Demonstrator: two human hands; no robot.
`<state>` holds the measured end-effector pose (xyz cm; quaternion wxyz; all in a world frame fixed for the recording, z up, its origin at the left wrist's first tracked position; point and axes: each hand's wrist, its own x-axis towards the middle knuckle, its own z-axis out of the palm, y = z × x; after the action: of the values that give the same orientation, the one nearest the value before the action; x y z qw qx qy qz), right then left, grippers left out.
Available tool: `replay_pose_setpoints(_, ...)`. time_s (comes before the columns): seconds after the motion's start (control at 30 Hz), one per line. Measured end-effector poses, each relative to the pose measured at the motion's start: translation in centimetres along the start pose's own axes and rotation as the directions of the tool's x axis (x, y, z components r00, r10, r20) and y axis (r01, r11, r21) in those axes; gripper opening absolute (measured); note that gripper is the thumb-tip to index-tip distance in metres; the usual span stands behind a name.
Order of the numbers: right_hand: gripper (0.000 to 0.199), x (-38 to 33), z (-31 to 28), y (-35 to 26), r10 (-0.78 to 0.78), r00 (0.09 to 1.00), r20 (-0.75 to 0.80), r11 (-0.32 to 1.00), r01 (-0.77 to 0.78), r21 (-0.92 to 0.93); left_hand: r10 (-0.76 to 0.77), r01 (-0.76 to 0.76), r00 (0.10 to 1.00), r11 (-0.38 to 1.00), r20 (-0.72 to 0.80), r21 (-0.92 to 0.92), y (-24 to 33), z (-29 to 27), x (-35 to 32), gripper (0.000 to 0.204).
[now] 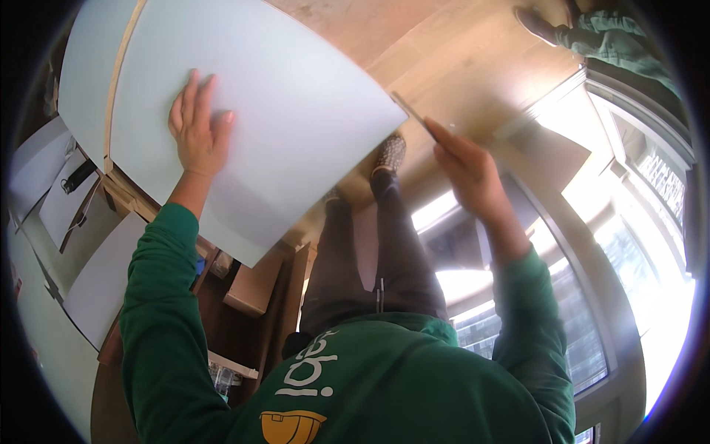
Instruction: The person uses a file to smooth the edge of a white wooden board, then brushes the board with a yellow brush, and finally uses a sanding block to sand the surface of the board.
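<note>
White panel under my left hand

Its broad face lies before me, one corner pointing right. That hand rests on it, thumb spread from fingers. My right hand pinches a thin blurred strip, long axis slanting away leftward, just beside that corner.

Strong light glares from the window at right (edges bend, corners black); the white panel carries soft shadow
</note>
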<state>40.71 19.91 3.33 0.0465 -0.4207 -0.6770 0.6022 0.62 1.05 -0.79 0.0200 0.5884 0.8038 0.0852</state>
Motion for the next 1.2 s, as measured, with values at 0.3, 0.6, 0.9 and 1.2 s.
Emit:
replay_pose_setpoints(0.3,0.039,1.0,0.8,-0.5,-0.024,1.0,-0.001,0.999,0.024,-0.027,0.011,-0.011,1.0,1.0,0.004,0.009,0.2,0.1,0.3,0.058)
replay_pose_setpoints(0.6,0.04,0.0,0.3,-0.3,-0.055,0.998,0.006,0.998,0.055,-0.018,0.015,-0.015,1.0,1.0,0.019,0.014,0.3,-0.4,0.3,0.06)
replay_pose_setpoints(0.9,0.04,-0.7,-1.0,-0.6,-0.002,1.0,0.027,1.0,0.003,-0.021,-0.008,0.006,0.999,0.999,0.05,0.031,0.5,-0.6,0.3,0.06)
replay_pose_setpoints(1.2,0.039,1.1,-0.1,1.1,0.069,0.998,0.006,0.994,-0.069,0.079,0.028,-0.029,0.998,1.0,0.055,0.009,0.4,-0.2,0.6,0.061)
